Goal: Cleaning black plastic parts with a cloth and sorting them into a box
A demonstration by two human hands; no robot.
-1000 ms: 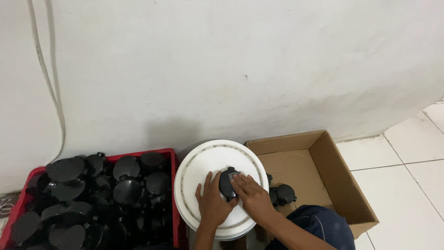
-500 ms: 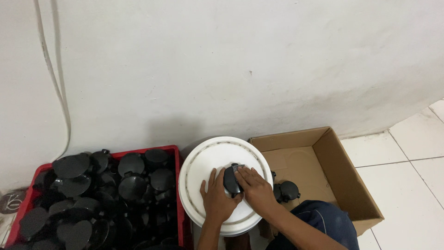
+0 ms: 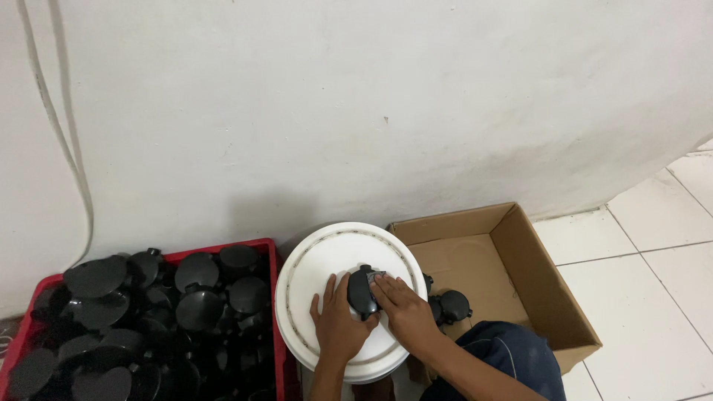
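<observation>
We are pressing a black round part (image 3: 362,291) onto the white bucket lid (image 3: 327,256); left hand (image 3: 336,323) steadying it, right hand (image 3: 401,306) fingers clamped on top.

Black round part (image 3: 363,291) on the white bucket lid (image 3: 327,256) — lower half hidden under both hands: left hand (image 3: 338,323), right hand (image 3: 401,312). Forearms cut off by the bottom edge. Red crate (image 3: 276,297) cut at left and bottom — black caps (image 3: 197,308) deep inside too dark to separate. Cardboard box (image 3: 535,275) floor partly hidden by the knee (image 3: 512,364).
</observation>
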